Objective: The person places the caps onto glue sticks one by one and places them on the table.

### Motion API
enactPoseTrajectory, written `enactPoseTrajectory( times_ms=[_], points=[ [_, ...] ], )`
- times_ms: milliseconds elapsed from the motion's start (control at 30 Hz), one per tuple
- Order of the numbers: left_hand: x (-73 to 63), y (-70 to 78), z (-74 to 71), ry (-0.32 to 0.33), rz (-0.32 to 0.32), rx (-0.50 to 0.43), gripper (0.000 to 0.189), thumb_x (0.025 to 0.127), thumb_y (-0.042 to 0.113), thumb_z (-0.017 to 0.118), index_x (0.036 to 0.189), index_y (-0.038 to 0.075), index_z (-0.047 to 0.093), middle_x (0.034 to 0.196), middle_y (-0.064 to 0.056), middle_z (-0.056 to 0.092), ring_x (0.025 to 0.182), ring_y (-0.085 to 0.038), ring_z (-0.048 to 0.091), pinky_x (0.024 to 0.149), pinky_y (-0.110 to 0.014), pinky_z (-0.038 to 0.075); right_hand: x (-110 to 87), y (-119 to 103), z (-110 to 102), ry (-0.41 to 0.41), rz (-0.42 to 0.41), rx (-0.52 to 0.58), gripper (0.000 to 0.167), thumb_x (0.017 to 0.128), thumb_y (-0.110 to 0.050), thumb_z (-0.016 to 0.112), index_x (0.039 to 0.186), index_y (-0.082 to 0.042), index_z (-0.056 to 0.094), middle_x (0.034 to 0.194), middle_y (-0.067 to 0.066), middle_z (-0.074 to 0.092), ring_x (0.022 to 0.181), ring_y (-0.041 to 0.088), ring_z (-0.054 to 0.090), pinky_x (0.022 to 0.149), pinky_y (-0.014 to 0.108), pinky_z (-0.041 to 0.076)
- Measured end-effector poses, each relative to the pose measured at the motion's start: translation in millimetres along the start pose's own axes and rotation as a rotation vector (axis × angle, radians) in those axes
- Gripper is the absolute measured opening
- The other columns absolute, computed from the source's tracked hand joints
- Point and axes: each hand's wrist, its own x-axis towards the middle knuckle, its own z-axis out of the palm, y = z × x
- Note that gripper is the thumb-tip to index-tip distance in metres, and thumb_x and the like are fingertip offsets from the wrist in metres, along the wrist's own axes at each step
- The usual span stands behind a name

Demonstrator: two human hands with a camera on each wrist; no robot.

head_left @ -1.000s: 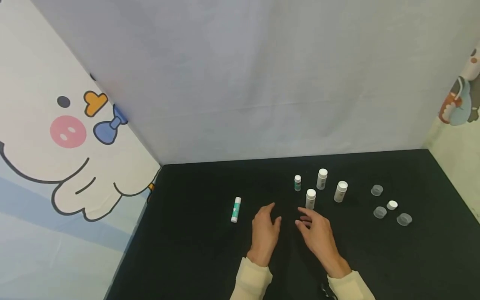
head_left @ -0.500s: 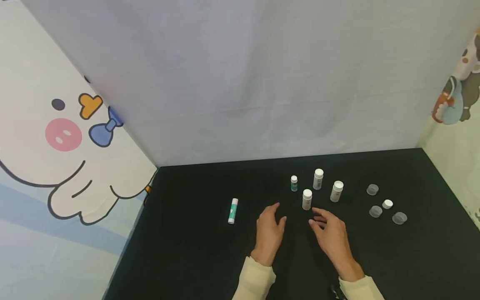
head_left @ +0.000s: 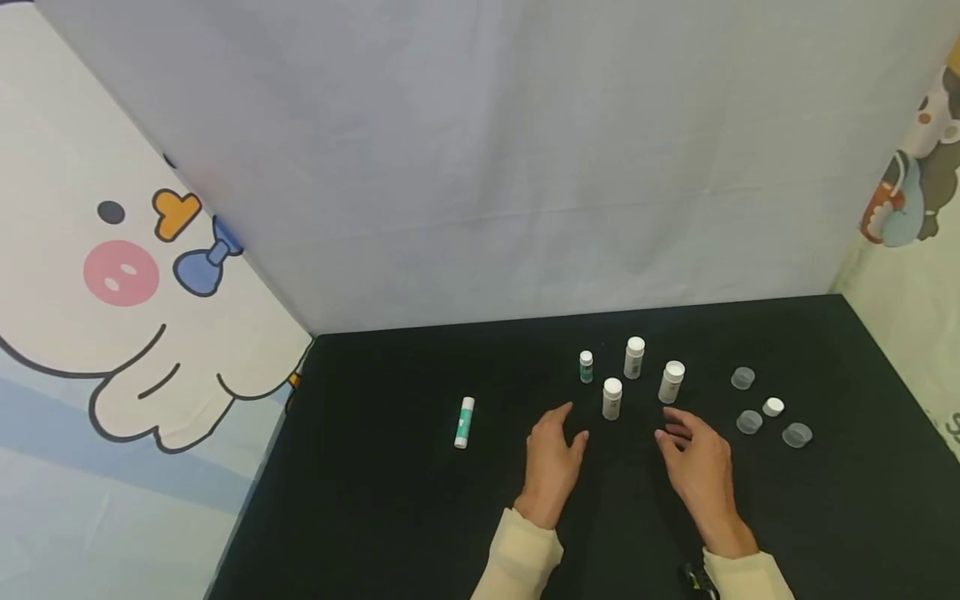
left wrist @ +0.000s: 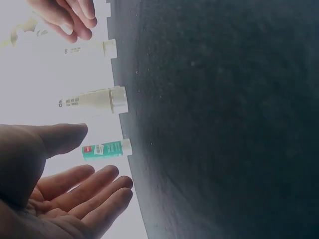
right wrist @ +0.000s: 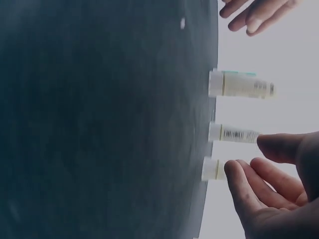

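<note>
My left hand [head_left: 550, 468] hovers low over the black table, fingers relaxed and holding nothing. Just beyond its right side a white tube with a white cap [head_left: 612, 400] stands upright. My right hand [head_left: 700, 468] is also bare, its fingers loosely bent in front of another white tube [head_left: 671, 384]. A third white tube [head_left: 633, 360] and a small green tube with a white cap [head_left: 586, 368] stand farther back. In the left wrist view, printed lettering shows on a white tube [left wrist: 92, 101]. A barcode shows on one tube [right wrist: 238, 134] in the right wrist view, beside my thumb.
A green-and-white stick-shaped tube [head_left: 465, 422] lies to the left on the black table [head_left: 390, 500]. At the right are a white cap [head_left: 773, 407] and clear little cups [head_left: 743, 378], the nearest cup [head_left: 797, 435] farthest right. A pale cloth wall [head_left: 525, 167] rises behind.
My right hand has moved right, from the front white tube to the right-hand one. My left hand has shifted slightly right. The head view has turned a little; the tubes still stand in place.
</note>
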Motion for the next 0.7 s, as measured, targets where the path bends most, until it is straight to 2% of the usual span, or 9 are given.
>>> enactPoseTrajectory(
  times_ms=[233, 267, 333, 433, 500, 533, 600, 667, 700],
  points=[
    [3.6, 5.8, 4.6, -0.021, -0.022, -0.006, 0.045, 0.093, 0.007, 0.081, 0.135, -0.001, 0.068, 0.133, -0.018, 0.071, 0.125, -0.033, 0.068, 0.104, -0.055, 0.052, 8.2, 8.6, -12.3, 0.051, 0.04, -0.026, 0.033, 0.095, 0.003, 0.069, 0.128, 0.009, 0.068, 0.12, 0.033, 0.07, 0.102, 0.048, 0.074, 0.084, 0.059, 0.058],
    [3.8, 6.6, 5.5, -0.023, -0.02, -0.003, 0.045, 0.093, 0.007, 0.081, 0.135, -0.001, 0.068, 0.133, -0.018, 0.071, 0.124, -0.033, 0.068, 0.104, -0.054, 0.052, 9.3, 10.1, -13.9, 0.058, 0.041, -0.033, 0.033, 0.095, 0.003, 0.07, 0.128, 0.009, 0.068, 0.12, 0.033, 0.071, 0.101, 0.047, 0.074, 0.083, 0.053, 0.06],
    [4.4, 8.0, 7.0, -0.023, -0.014, 0.002, 0.046, 0.092, 0.007, 0.081, 0.135, -0.001, 0.068, 0.132, -0.018, 0.071, 0.124, -0.033, 0.068, 0.103, -0.053, 0.053, 11.3, 12.6, -17.0, 0.068, 0.038, -0.043, 0.034, 0.095, 0.003, 0.07, 0.128, 0.009, 0.068, 0.12, 0.032, 0.071, 0.101, 0.047, 0.074, 0.078, 0.032, 0.06],
    [5.5, 10.1, 8.8, -0.025, -0.009, -0.003, 0.046, 0.092, 0.007, 0.081, 0.136, -0.001, 0.067, 0.133, -0.017, 0.071, 0.124, -0.032, 0.068, 0.103, -0.051, 0.053, 14.6, 15.8, -21.1, 0.089, 0.032, -0.058, 0.034, 0.093, 0.003, 0.071, 0.127, 0.009, 0.069, 0.117, 0.033, 0.072, 0.099, 0.047, 0.075, 0.07, 0.007, 0.042],
    [6.4, 11.1, 10.5, -0.028, -0.01, 0.0, 0.047, 0.092, 0.008, 0.082, 0.136, 0.0, 0.067, 0.133, -0.017, 0.071, 0.124, -0.032, 0.069, 0.103, -0.05, 0.054, 16.6, 17.5, -23.8, 0.102, 0.03, -0.064, 0.034, 0.093, 0.004, 0.071, 0.126, 0.009, 0.069, 0.115, 0.033, 0.072, 0.099, 0.048, 0.075, 0.067, 0.003, 0.033],
    [6.7, 11.9, 11.0, -0.032, -0.014, -0.004, 0.047, 0.092, 0.008, 0.082, 0.137, 0.0, 0.067, 0.133, -0.017, 0.071, 0.124, -0.032, 0.068, 0.103, -0.049, 0.054, 17.6, 18.4, -25.0, 0.111, 0.03, -0.071, 0.034, 0.093, 0.004, 0.071, 0.126, 0.009, 0.069, 0.114, 0.034, 0.072, 0.098, 0.048, 0.075, 0.067, 0.004, 0.034],
    [7.5, 13.0, 12.7, -0.037, -0.015, -0.003, 0.048, 0.092, 0.008, 0.082, 0.137, 0.0, 0.067, 0.133, -0.017, 0.071, 0.124, -0.032, 0.069, 0.103, -0.048, 0.054, 19.5, 20.5, -27.2, 0.129, 0.025, -0.078, 0.034, 0.092, 0.005, 0.071, 0.126, 0.009, 0.069, 0.114, 0.034, 0.071, 0.098, 0.049, 0.074, 0.07, 0.015, 0.049],
    [8.3, 14.0, 14.3, -0.041, -0.016, -0.002, 0.048, 0.092, 0.008, 0.082, 0.137, 0.001, 0.067, 0.133, -0.017, 0.071, 0.124, -0.031, 0.069, 0.103, -0.047, 0.054, 21.9, 23.2, -29.1, 0.148, 0.02, -0.087, 0.034, 0.092, 0.006, 0.071, 0.125, 0.009, 0.069, 0.113, 0.035, 0.071, 0.098, 0.05, 0.073, 0.078, 0.034, 0.057],
    [8.6, 14.4, 15.1, -0.042, -0.017, -0.001, 0.048, 0.091, 0.008, 0.083, 0.136, 0.001, 0.067, 0.133, -0.017, 0.071, 0.124, -0.031, 0.069, 0.103, -0.047, 0.054, 22.9, 24.7, -29.9, 0.155, 0.018, -0.09, 0.034, 0.091, 0.006, 0.071, 0.125, 0.01, 0.069, 0.114, 0.035, 0.07, 0.099, 0.051, 0.073, 0.082, 0.044, 0.057]
  ],
)
